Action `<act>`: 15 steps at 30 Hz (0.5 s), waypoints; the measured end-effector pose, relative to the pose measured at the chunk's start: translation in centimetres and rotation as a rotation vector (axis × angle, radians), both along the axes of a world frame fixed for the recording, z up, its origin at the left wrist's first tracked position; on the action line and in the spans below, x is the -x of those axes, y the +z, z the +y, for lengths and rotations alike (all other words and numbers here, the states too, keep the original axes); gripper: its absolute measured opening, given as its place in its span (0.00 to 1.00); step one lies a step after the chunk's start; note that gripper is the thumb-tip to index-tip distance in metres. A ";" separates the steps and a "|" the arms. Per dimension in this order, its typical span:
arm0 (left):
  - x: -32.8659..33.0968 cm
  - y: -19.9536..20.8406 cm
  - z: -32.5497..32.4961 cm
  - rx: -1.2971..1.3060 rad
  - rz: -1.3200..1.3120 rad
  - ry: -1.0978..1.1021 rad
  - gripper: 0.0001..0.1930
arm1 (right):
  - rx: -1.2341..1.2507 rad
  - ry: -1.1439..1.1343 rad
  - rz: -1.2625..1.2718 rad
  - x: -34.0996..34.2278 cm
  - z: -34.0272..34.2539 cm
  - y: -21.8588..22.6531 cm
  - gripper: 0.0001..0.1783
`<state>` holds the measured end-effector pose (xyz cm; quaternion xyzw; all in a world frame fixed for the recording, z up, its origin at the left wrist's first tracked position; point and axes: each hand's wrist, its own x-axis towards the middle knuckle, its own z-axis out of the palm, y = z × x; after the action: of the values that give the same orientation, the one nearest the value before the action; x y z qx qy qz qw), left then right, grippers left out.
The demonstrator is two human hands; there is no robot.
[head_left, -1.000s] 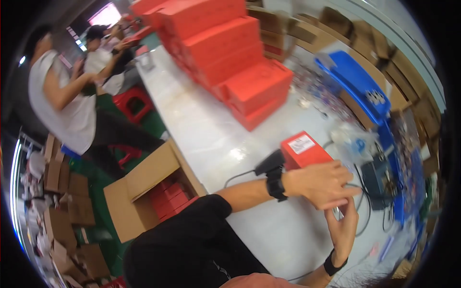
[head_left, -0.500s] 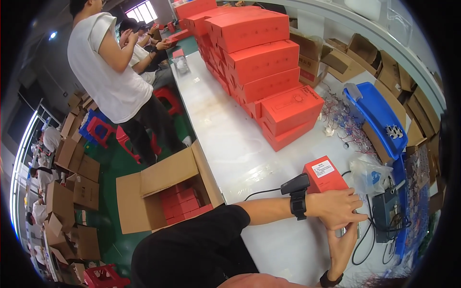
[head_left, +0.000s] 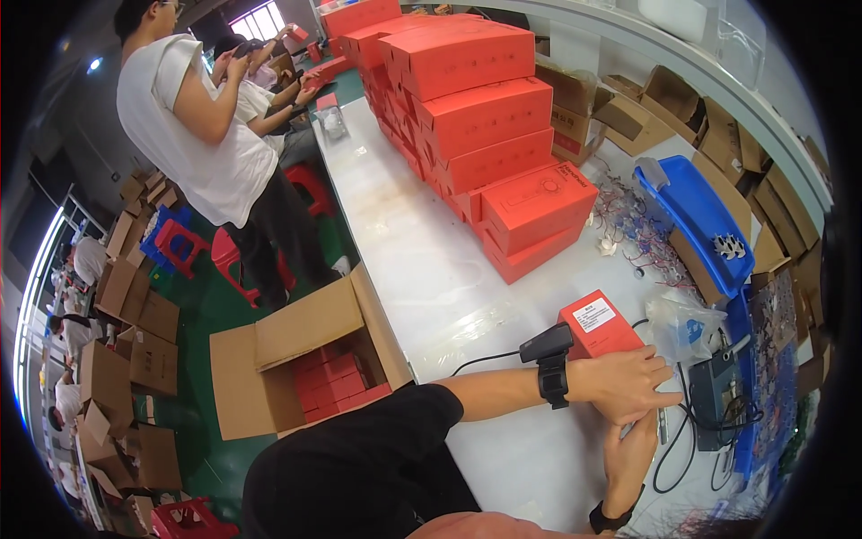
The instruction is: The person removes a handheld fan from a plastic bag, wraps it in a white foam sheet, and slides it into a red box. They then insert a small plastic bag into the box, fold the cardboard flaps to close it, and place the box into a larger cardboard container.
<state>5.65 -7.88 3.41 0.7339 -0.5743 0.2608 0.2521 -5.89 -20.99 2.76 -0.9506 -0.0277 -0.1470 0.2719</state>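
A red box (head_left: pixel 600 325) with a white label on top lies on the table in front of me. My left hand (head_left: pixel 626 386) reaches across to its near end, back up, with its fingers bent down. What those fingers hold, if anything, is hidden. Below it, my right hand (head_left: pixel 630 449) comes up from the lower edge, its fingers covered by the left hand. A narrow light-coloured edge (head_left: pixel 663 426) shows beside the right hand; its kind cannot be made out. A black device (head_left: pixel 546 343) with a cable sits next to my left wrist, which wears a black band (head_left: pixel 553 382).
Red boxes (head_left: pixel 489 112) are stacked along the table (head_left: pixel 386 225). At the right are a blue tray (head_left: pixel 696 216), loose wires (head_left: pixel 628 211), a plastic bag (head_left: pixel 687 323) and a grey device (head_left: pixel 716 395) with cables. An open carton (head_left: pixel 238 382) of red boxes stands left; a person (head_left: pixel 197 135) stands beyond.
The whole view has shifted slightly left. My right hand has turned a little beneath the left, and its fingers show less now. The left hand stays by the box's near end.
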 end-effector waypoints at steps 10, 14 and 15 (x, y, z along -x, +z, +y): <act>-0.6 0.2 0.1 0.048 0.061 -0.011 0.24 | -0.139 -0.024 -0.044 -0.5 0.4 0.7 0.25; -1.5 1.6 1.3 0.104 0.105 -0.050 0.23 | -0.082 -0.103 -0.078 0.0 -0.5 -0.3 0.28; -1.6 2.0 1.6 0.135 0.115 -0.064 0.23 | -0.033 -0.140 -0.085 0.2 -0.7 -0.5 0.29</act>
<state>7.26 -6.26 5.38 0.7102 -0.5634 0.2480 0.3417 -6.13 -21.68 2.22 -0.9384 0.0299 -0.2065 0.2754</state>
